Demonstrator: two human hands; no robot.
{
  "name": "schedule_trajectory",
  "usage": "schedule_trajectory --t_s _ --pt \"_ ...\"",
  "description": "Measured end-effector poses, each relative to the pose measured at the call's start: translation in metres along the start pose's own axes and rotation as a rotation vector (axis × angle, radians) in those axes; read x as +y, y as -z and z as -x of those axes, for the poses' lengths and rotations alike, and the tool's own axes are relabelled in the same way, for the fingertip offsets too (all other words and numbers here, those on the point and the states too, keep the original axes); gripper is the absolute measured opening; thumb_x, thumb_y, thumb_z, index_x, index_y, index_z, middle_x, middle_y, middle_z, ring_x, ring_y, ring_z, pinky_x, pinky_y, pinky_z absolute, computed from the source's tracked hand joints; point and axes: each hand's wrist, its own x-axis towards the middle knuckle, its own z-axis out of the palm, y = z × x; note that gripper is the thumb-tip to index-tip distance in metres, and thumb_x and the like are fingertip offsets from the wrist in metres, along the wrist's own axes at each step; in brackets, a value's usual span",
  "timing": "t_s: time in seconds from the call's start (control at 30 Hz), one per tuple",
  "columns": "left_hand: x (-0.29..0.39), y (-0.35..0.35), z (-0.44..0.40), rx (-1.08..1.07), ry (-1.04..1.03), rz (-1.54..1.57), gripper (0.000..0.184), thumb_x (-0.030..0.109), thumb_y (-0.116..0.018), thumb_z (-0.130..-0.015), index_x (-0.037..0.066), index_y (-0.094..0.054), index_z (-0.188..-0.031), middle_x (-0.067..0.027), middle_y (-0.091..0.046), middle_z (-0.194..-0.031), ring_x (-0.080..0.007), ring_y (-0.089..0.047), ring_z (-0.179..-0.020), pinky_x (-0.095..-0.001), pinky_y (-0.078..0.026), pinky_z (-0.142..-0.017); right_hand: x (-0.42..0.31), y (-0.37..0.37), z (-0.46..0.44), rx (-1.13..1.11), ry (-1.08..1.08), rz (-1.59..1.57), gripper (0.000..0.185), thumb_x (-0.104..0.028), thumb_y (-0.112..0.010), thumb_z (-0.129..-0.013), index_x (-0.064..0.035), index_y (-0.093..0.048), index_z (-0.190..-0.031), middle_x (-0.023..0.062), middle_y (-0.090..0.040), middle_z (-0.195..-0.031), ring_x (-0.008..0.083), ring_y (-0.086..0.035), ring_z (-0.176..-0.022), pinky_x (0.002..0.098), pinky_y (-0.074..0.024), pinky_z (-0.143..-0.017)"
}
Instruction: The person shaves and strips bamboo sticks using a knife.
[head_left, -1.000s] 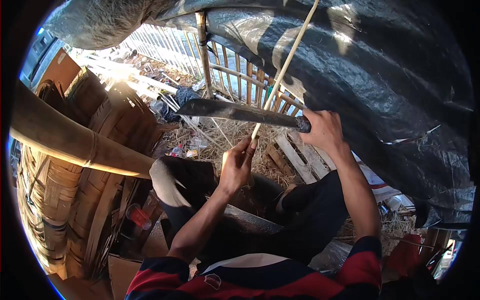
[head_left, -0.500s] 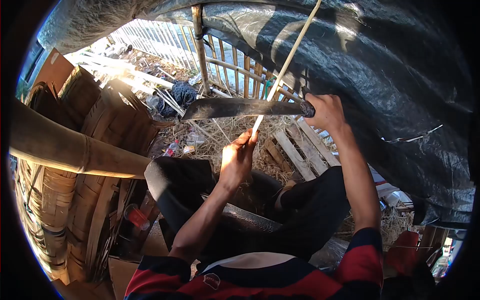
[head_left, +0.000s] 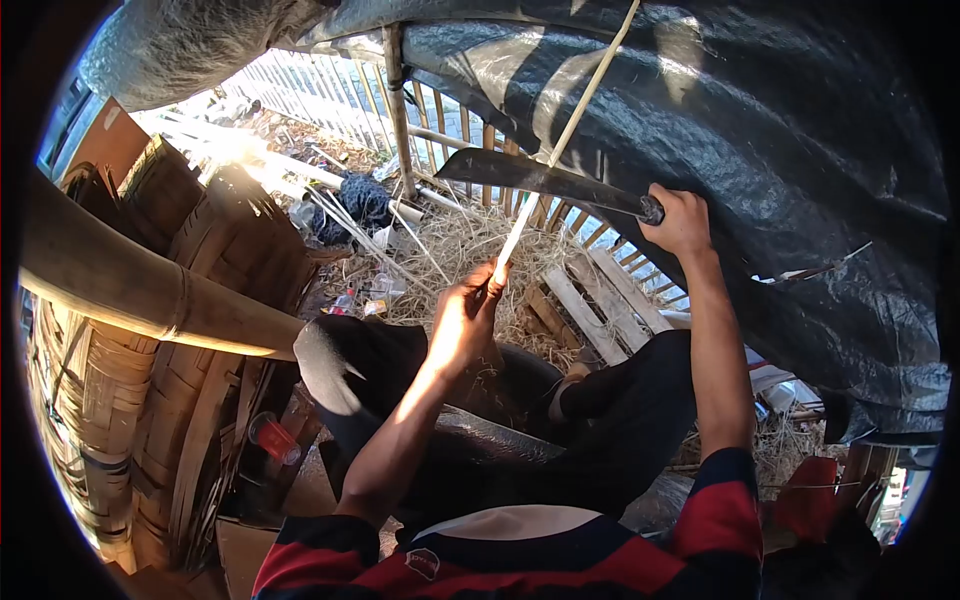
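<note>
My left hand [head_left: 470,310] pinches the lower end of a long, pale bamboo strip [head_left: 575,120], which slants up and right to the top of the view. My right hand [head_left: 680,222] is wrapped round the dark handle of a machete [head_left: 520,174]. Its wide, dark blade points left and crosses the strip well above my left hand. Blade and strip appear to touch where they cross. Both hands are in front of my bent knees.
A thick bamboo pole [head_left: 130,290] juts in from the left beside stacked woven bamboo panels [head_left: 85,400]. A black plastic sheet [head_left: 800,200] hangs at the right. Wooden slats [head_left: 590,310] and shavings lie on the ground. Nearby are a bamboo fence [head_left: 330,95] and a red cup [head_left: 273,438].
My right hand has moved right and slightly up, taking the machete along the strip away from my left hand. The blade now tilts, tip higher. My left hand has shifted slightly left.
</note>
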Motion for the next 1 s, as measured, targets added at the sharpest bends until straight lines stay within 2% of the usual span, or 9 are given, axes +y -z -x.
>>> schedule_trajectory --t_s 0.1,0.13,0.23,0.4,0.5,0.63,0.73,0.77,1.0 --pt "-0.004 0.004 -0.001 -0.016 -0.046 0.022 0.033 0.024 -0.059 -0.097 0.002 -0.061 -0.121 0.0076 -0.052 -0.082 -0.0034 -0.042 -0.070 -0.0199 -0.035 -0.062 0.012 0.001 0.007 0.066 0.012 0.011 0.025 -0.026 -0.069 -0.068 -0.0131 -0.065 -0.088 0.0105 -0.067 -0.074 0.0332 -0.065 -0.072 0.0441 -0.0515 -0.064" --pt "-0.003 0.005 -0.008 0.026 -0.228 -0.013 0.032 0.023 -0.059 -0.097 0.001 -0.061 -0.120 0.0068 -0.052 -0.079 -0.0048 -0.041 -0.066 -0.0226 -0.035 -0.057 0.015 0.005 0.010 0.071 -0.061 0.046 0.026 -0.027 -0.070 -0.068 -0.0134 -0.066 -0.091 0.0116 -0.068 -0.075 0.0332 -0.066 -0.074 0.0443 -0.0520 -0.066" --pt "0.030 0.016 -0.016 -0.035 -0.119 -0.254 0.036 0.025 -0.058 -0.097 -0.003 -0.059 -0.120 -0.0011 -0.058 -0.080 -0.0045 -0.046 -0.072 -0.0204 -0.039 -0.065 0.014 0.005 0.019 0.073 -0.170 0.074 0.031 -0.031 -0.071 -0.070 -0.0137 -0.068 -0.096 0.0144 -0.068 -0.079 0.0336 -0.066 -0.078 0.0448 -0.0526 -0.071" --pt "0.020 0.013 -0.035 0.005 -0.314 -0.257 0.035 0.027 -0.055 -0.098 -0.001 -0.060 -0.119 0.0031 -0.049 -0.067 -0.0042 -0.041 -0.062 -0.0237 -0.033 -0.054 -0.007 0.008 0.023 -0.060 -0.204 0.001 0.039 -0.036 -0.071 -0.069 -0.0182 -0.067 -0.103 0.0179 -0.068 -0.083 0.0359 -0.066 -0.083 0.0455 -0.0520 -0.077" --pt "0.039 0.007 -0.030 -0.089 -0.190 -0.274 0.029 0.023 -0.056 -0.097 0.002 -0.061 -0.118 0.0075 -0.045 -0.064 -0.0022 -0.037 -0.055 -0.0223 -0.029 -0.049 -0.032 0.010 0.013 -0.069 -0.108 -0.033 0.029 -0.031 -0.071 -0.067 -0.0144 -0.067 -0.090 0.0140 -0.068 -0.076 0.0361 -0.065 -0.074 0.0449 -0.0525 -0.069" --pt "0.037 0.010 -0.025 -0.114 -0.148 -0.160 0.023 0.019 -0.055 -0.098 0.007 -0.063 -0.115 0.0097 -0.040 -0.063 -0.0007 -0.034 -0.053 -0.0209 -0.027 -0.047 -0.056 0.002 -0.009 0.025 -0.036 -0.157 0.029 -0.032 -0.071 -0.067 -0.0142 -0.067 -0.089 0.0144 -0.067 -0.073 0.0353 -0.066 -0.072 0.0438 -0.0524 -0.066" --pt "0.044 0.011 -0.032 -0.159 0.072 0.056 0.019 0.022 -0.057 -0.097 0.005 -0.063 -0.102 0.0074 -0.046 -0.070 -0.0025 -0.039 -0.064 -0.0211 -0.034 -0.057 -0.072 -0.007 -0.025 0.076 -0.030 -0.198 0.029 -0.031 -0.071 -0.068 -0.0139 -0.068 -0.090 0.0157 -0.067 -0.073 0.0350 -0.066 -0.072 0.0435 -0.0529 -0.066" --pt "0.031 0.010 -0.041 -0.156 -0.016 -0.038 0.019 0.023 -0.057 -0.097 0.006 -0.064 -0.104 0.0089 -0.045 -0.069 -0.0025 -0.039 -0.063 -0.0203 -0.033 -0.057 -0.077 -0.011 -0.030 0.083 -0.013 -0.175 0.030 -0.033 -0.071 -0.068 -0.0136 -0.069 -0.091 0.0168 -0.067 -0.073 0.0349 -0.067 -0.072 0.0436 -0.0533 -0.066" --pt "0.021 -0.011 -0.046 -0.288 0.272 0.418 0.022 0.021 -0.049 -0.101 0.007 -0.060 -0.115 0.0097 -0.038 -0.064 -0.0009 -0.031 -0.051 -0.0192 -0.024 -0.044 -0.081 -0.010 -0.039 -0.035 -0.007 -0.068 0.027 -0.034 -0.070 -0.068 -0.0158 -0.068 -0.088 0.0164 -0.067 -0.072 0.0351 -0.067 -0.071 0.0437 -0.0534 -0.066"
